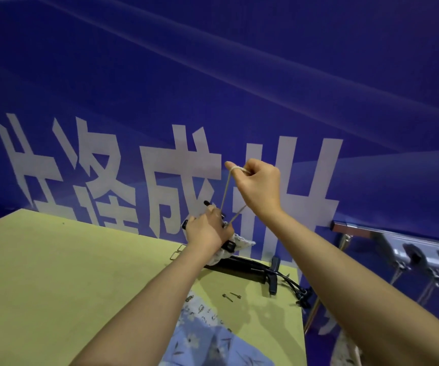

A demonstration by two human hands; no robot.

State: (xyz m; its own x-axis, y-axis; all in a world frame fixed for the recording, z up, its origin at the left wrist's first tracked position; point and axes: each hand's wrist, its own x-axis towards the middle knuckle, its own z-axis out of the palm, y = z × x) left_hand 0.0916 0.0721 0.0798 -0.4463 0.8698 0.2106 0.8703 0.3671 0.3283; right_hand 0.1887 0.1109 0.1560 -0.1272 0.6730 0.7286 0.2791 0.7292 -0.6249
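**Item: band (225, 188).** A pale elastic loop, stretched taut just right of the frame's centre. It runs in two strands from the left hand up to the right hand, in front of the banner.

**Right hand (258, 186).** Raised above the tabletop. The fingers are curled in, and the band is hooked over the outstretched forefinger and pinched against the thumb.

**Left hand (207, 231).** Lower and to the left of the right hand, at the far edge of the tabletop. It is closed round a black piece (230, 245) together with the lace (242, 243), and the lower end of the band is held at its fingertips (what the black piece is cannot be told).

**Tabletop (67, 273).** Yellow-green, filling the lower left of the frame.

**Also listed:**
- black hangers (244, 268), laid flat just below the left hand;
- a wire clip (177, 252), beside the left wrist;
- two small metal pins (231, 296), below the hangers;
- a blue floral cloth (207, 336), at the bottom centre;
- a blue banner (318, 75) with large white characters, across the whole background;
- a silvery rack (424, 257) with hooks, at the right edge.
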